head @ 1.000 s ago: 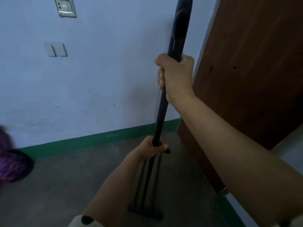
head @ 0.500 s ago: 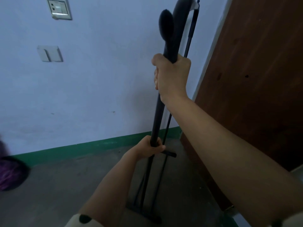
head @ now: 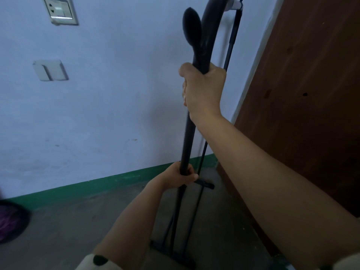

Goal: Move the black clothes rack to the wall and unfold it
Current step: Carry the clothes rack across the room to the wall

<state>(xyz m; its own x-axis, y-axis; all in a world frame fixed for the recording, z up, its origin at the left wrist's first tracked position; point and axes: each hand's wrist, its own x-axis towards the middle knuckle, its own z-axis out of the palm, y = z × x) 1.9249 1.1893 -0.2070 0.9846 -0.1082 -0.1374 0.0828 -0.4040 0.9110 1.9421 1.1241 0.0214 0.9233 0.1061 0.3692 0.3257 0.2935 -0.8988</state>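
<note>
The folded black clothes rack stands upright on the floor near the pale blue wall, in the corner by a brown door. My right hand grips its thick upper tubes just below the curved top. My left hand holds the main pole lower down, right above a small black crossbar. A thin rod runs down the rack's right side, a little apart from the main pole. The rack's foot rests on the floor close to my left sleeve.
A brown wooden door stands at the right. The wall carries a socket and a light switch, with a green skirting strip along its base. A purple and black object lies at the left edge on the grey floor.
The rack's tubes have spread a little: a rounded end and the thin side rod now show apart from the main pole. Both hands keep their grips.
</note>
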